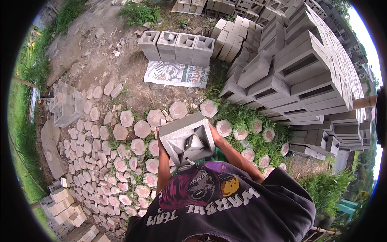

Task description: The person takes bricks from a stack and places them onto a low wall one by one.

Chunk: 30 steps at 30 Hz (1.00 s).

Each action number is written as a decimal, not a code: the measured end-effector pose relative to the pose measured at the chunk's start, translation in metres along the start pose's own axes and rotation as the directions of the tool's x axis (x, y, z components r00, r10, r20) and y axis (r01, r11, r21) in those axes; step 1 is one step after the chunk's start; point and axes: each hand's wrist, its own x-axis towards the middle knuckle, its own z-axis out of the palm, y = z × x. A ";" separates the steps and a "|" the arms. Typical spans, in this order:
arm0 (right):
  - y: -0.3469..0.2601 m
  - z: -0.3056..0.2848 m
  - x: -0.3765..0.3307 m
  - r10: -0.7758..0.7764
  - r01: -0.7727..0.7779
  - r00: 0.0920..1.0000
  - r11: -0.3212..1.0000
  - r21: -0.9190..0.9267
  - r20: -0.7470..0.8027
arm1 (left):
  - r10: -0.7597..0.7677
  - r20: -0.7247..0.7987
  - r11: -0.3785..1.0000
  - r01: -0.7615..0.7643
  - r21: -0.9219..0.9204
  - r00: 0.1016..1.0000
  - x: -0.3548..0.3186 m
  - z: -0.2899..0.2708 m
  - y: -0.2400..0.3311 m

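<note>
In front of my chest I carry a grey hollow concrete vent block [183, 124], its open face with slanted inner ribs tilted up toward me. My left hand [161, 142] presses against the block's left side, and my right hand [213, 135] grips the right side. Most of the fingers are hidden by the block. Farther ahead, a row of similar upright blocks [185, 49] stands side by side at the back edge of a white printed sack [175, 75] spread on the ground.
Hexagonal paving stones [142, 129] lie scattered underfoot, some amid grass. Tall stacks of concrete blocks [300, 86] rise on the right. A small pile of blocks [66, 105] stands at the left, with pale blocks [64, 205] at lower left. Bare dirt [96, 52] stretches ahead.
</note>
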 end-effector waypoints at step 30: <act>-0.324 0.052 0.193 -0.224 0.221 0.761 0.972 -0.080 -0.609 | 0.011 0.221 0.839 -0.129 0.529 0.975 0.336 0.257 0.214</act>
